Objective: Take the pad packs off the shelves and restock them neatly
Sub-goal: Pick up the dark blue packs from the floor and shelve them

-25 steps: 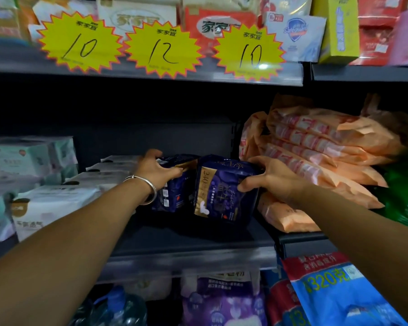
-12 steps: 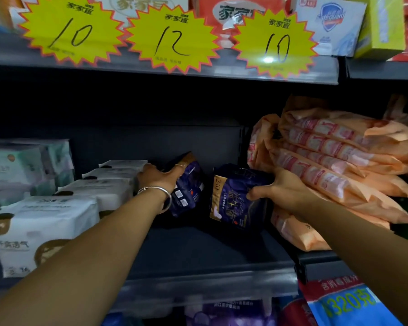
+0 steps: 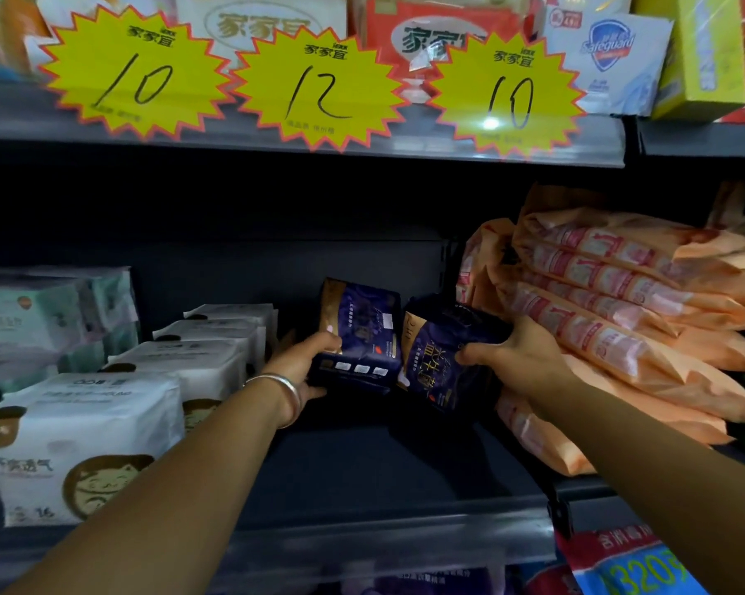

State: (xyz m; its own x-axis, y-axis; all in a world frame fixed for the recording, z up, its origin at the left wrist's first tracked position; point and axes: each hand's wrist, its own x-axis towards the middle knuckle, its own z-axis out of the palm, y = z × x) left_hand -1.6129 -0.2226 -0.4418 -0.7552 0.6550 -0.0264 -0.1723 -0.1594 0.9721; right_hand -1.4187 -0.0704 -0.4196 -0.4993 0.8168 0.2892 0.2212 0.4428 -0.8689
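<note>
Two dark navy pad packs stand side by side deep on the dark middle shelf [image 3: 362,474]. My left hand [image 3: 304,367], a silver bangle on its wrist, grips the left navy pack [image 3: 362,332] from its left side, thumb on the front. That pack leans back and to the left. My right hand [image 3: 521,358] grips the right navy pack [image 3: 437,358] on its right side, thumb across the front. The two packs touch at their inner edges.
White pad packs with a cat face [image 3: 87,440] run in a row to the left, pale green packs [image 3: 48,311] beyond them. Several orange packs [image 3: 628,319] are piled at the right, against my right wrist. Yellow price stars [image 3: 323,88] hang on the shelf edge above.
Both hands have pulled the navy packs slightly forward and closer together. The left pack has been turned so its front faces me more. The view has moved closer to the shelf.
</note>
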